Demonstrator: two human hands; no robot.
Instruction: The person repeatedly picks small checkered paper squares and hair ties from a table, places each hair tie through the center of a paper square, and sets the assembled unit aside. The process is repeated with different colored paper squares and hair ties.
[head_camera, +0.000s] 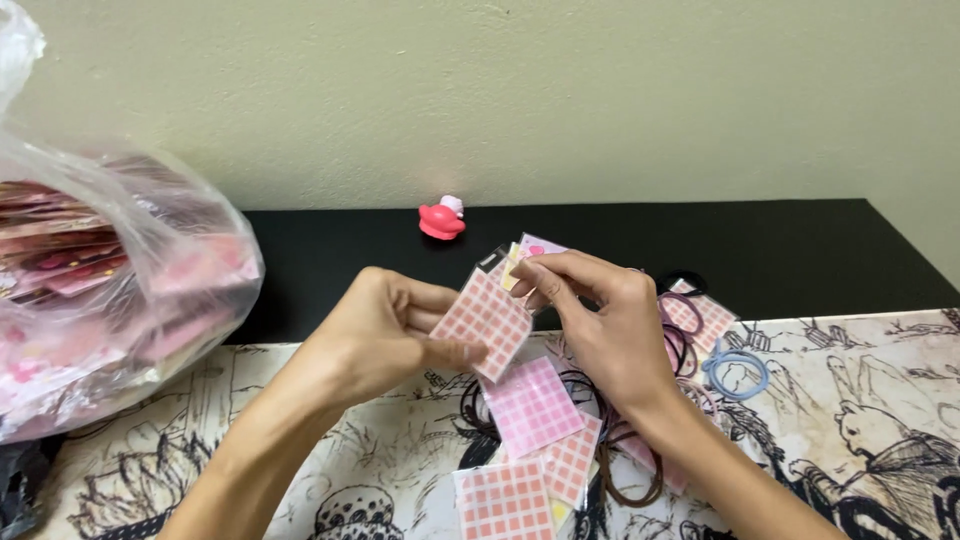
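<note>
both hands meet over the middle of the table. the left hand (385, 335) pinches the lower edge of a small pink-and-white checked card in a clear sleeve (482, 322) between thumb and fingers, while the right hand (600, 320) nips the card's top end, fingertips pressed together at about one o'clock from the card. the card is held off the table, tilted, between the two hands. at six o'clock below it lie more loose pink checked cards (530, 405) on a cloth printed with black ink drawings (880, 420). at four o'clock from the right hand sits a blue elastic hair tie (737, 370), among dark hair ties (630, 480). at nine o'clock bulges a clear plastic bag of pink packets (110, 290). at twelve o'clock, by the wall, stands a small pink toy figure (442, 219).
</note>
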